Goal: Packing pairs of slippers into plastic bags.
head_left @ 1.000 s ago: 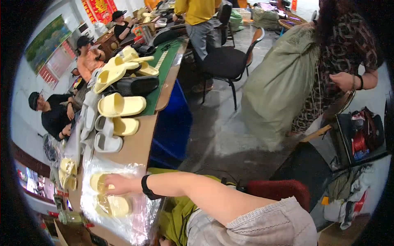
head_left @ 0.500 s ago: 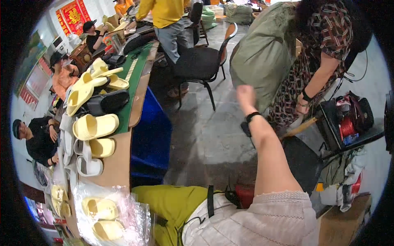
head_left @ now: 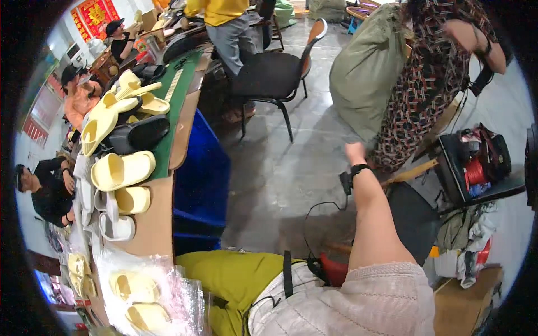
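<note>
My right hand [head_left: 355, 153] is held out from a short white knit sleeve, just below the lower end of a large grey-green sack [head_left: 361, 78]. Its fingers look curled in, and nothing shows sticking out of them. A black wristband [head_left: 358, 169] with a small box and a trailing cable sits on that wrist. My left hand is out of view. Beside the sack stands a person in a patterned outfit [head_left: 414, 101], whose raised hand [head_left: 460, 35] is blurred.
Yellow slippers [head_left: 123, 169], grey and black ones lie on the long table [head_left: 158, 215] at left. Bagged yellow slippers [head_left: 134, 285] are nearest. A blue bin [head_left: 199, 185], black chair [head_left: 266, 74], black case [head_left: 451, 168] and cardboard box [head_left: 465, 305] stand around. Several people work beyond.
My right hand has drawn back from the sack, down and slightly right. The person beside the sack has straightened up and raised the hand that hung low. My view has shifted slightly.
</note>
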Available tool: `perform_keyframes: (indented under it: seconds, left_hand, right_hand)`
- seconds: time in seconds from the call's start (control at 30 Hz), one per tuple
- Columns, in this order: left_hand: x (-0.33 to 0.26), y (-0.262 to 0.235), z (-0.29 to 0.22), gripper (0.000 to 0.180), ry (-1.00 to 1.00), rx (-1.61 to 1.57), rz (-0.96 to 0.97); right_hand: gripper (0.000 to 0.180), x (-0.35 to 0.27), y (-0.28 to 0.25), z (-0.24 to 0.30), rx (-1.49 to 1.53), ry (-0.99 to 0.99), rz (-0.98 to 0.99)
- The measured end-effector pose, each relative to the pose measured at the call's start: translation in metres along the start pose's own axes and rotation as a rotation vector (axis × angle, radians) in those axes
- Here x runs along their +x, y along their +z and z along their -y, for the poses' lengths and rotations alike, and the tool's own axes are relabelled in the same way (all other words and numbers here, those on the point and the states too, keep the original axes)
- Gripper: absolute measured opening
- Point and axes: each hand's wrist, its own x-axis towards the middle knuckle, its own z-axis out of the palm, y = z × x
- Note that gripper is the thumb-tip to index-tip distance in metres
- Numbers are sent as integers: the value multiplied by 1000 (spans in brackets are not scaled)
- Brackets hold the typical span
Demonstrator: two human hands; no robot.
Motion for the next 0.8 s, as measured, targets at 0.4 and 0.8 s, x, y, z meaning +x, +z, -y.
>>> perform_keyframes:
  seconds: [0.4,0.8]
  left_hand:
    - [-100,34,36,14,-46,415,-279]
    - [-97,49,-9,50,-615,-598,-672]
  right_hand:
    - [10,-388,-15,273,961,-1518,618]
    - [24,-635,50,266,587,-1906,1086]
